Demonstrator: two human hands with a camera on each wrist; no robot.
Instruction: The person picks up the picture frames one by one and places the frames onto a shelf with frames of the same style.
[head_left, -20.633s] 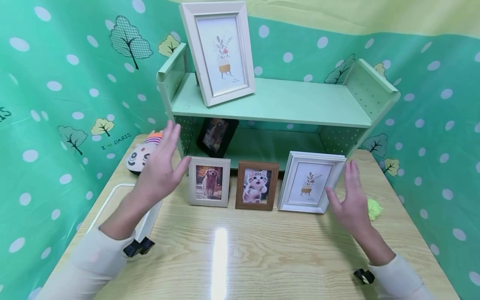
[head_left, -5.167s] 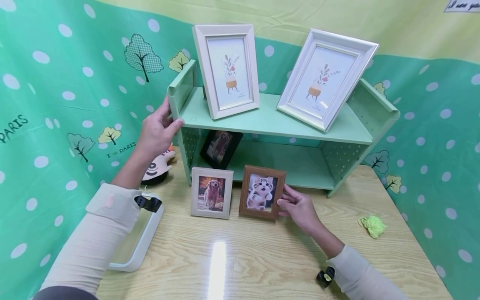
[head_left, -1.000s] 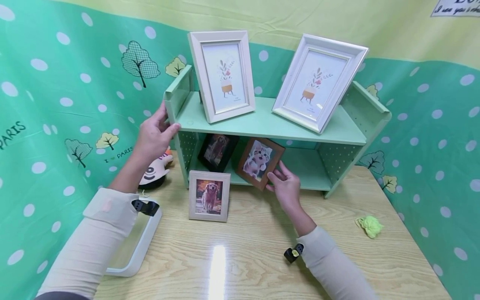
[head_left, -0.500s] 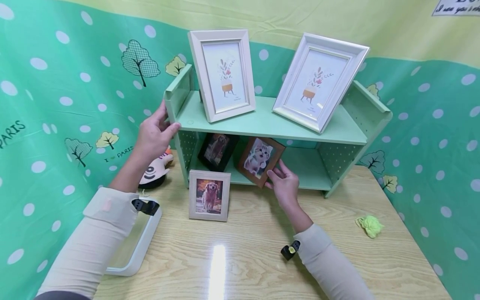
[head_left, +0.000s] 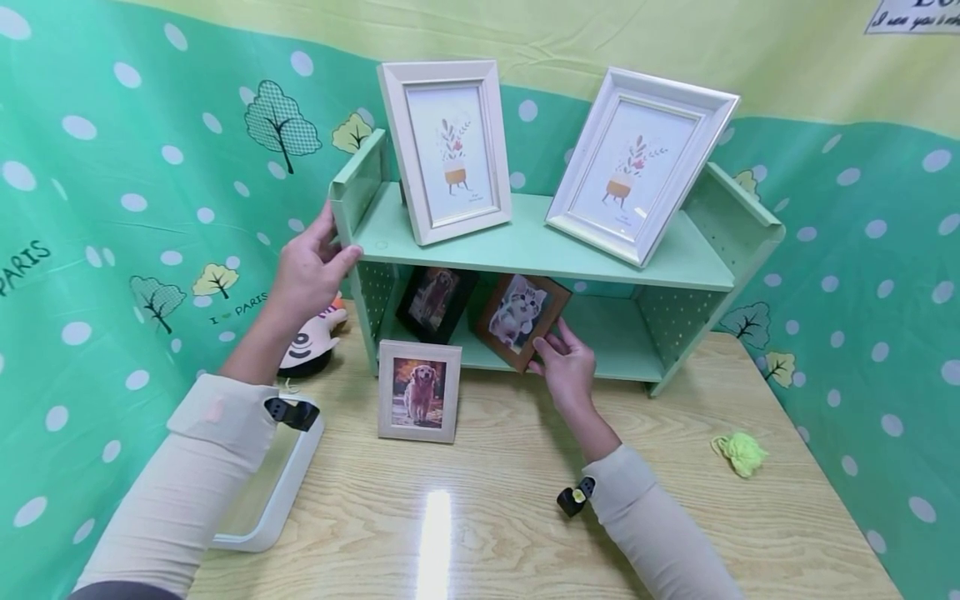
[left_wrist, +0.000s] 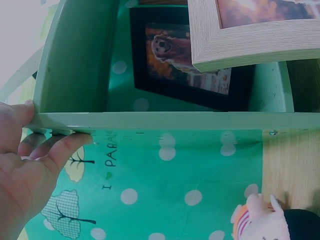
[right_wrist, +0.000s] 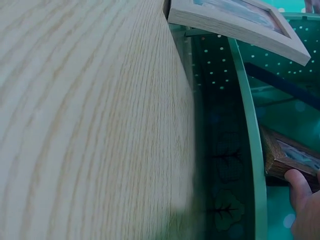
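Note:
My right hand [head_left: 568,365] pinches the lower right edge of a brown wooden picture frame [head_left: 557,307] with a kitten photo. That frame stands tilted on the lower level of a green shelf [head_left: 600,354], right of a black picture frame [head_left: 403,307]. In the right wrist view, my thumb lies on the brown frame's [right_wrist: 274,159] edge. My left hand [head_left: 306,271] grips the shelf's left side panel, thumb at the front edge and fingers on the outer face. On the table before the shelf stands a beige picture frame [head_left: 386,392] with a dog photo.
Two larger pale picture frames, a cream one [head_left: 418,167] and a white one [head_left: 581,154], lean on the top level. A plush toy [head_left: 313,337] and a white-rimmed tray [head_left: 281,512] are at left. Yellow-green yarn [head_left: 742,452] lies at right on the wooden table [head_left: 510,517].
The white frame went from the table to the shelf top. My left hand took hold of the side panel. My right hand carried the brown frame onto the lower level, shifting it slightly in the last second.

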